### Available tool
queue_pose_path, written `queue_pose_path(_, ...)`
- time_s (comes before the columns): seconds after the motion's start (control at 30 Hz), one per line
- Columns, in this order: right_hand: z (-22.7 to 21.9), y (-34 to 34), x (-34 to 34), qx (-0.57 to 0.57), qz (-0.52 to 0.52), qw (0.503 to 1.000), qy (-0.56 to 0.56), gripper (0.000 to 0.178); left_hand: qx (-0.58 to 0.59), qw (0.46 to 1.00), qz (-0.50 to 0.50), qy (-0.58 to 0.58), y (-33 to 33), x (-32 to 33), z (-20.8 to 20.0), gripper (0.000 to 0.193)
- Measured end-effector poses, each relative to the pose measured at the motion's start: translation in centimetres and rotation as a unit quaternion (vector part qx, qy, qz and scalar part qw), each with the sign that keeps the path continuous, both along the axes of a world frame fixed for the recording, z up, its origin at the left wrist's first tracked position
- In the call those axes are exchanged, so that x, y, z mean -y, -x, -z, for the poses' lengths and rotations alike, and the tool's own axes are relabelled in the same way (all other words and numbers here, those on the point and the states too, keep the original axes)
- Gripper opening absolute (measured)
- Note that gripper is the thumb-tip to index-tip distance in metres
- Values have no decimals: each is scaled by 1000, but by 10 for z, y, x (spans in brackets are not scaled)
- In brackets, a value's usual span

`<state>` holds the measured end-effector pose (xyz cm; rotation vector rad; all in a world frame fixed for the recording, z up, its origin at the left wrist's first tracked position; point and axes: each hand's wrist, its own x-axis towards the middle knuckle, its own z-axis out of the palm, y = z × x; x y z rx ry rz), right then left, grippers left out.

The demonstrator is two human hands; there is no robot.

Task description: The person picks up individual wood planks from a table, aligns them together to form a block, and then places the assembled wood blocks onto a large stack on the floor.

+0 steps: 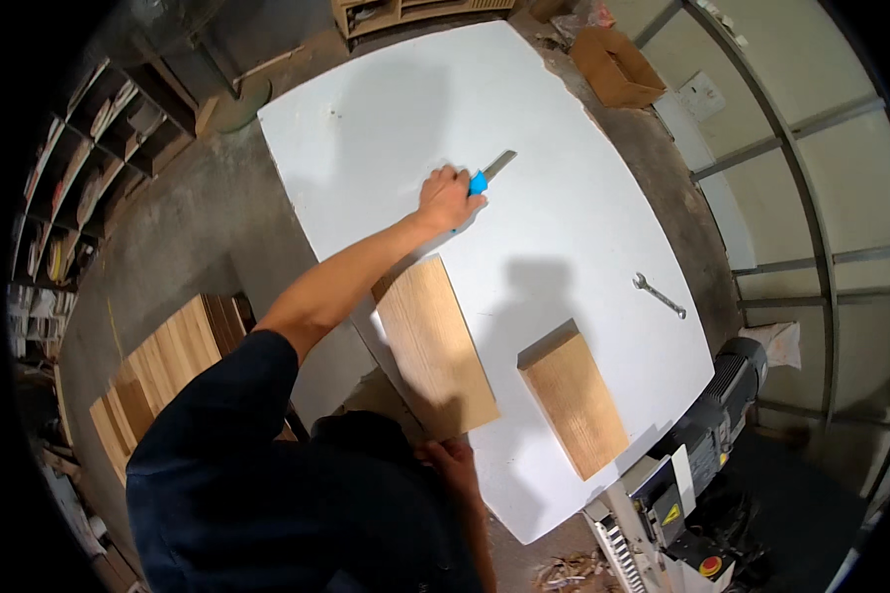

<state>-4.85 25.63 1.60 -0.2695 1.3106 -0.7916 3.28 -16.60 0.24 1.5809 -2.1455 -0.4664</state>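
My left hand (447, 202) is stretched out over the white tabletop (386, 138), its fingers closed round a blue-handled tool (501, 164) with a flat metal blade. The blade points away to the far right, and most of the handle is hidden under my hand. Nearer to me a wide light-brown wooden board (433, 346) lies along the table's left edge. My right hand (452, 463) is low beside that board's near end; its fingers are partly hidden, and whether they grip the board is unclear. To the right, a smaller thick wooden block (578, 403) rests apart from the board.
A metal wrench (660, 296) lies on the table's right side. Beyond the near right corner stands a machine with a motor (727, 385) and a red button (710, 565). Stacked wood pieces (173, 361) are at my left, shelves (99, 138) farther left, a cardboard box (616, 67) far right.
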Motion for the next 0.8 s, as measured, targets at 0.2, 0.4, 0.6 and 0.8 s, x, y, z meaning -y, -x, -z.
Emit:
queue_pose_path(0.2,-17,-5,37,-106,-259,958,-61,33,-53,996,6,-67,-24,11,4,21)
queue_pose_path(0.4,-14,22,83,-524,-206,737,373,29,-343,906,-92,-230,-133,-98,-59,26)
queue_pose_path(0.6,23,12,144,-589,-318,519,532,63,-448,831,-163,-285,-180,-288,-37,39)
queue_pose_path(0.8,34,-9,148,-612,-323,478,541,67,-380,847,-243,-281,-135,-415,-24,37)
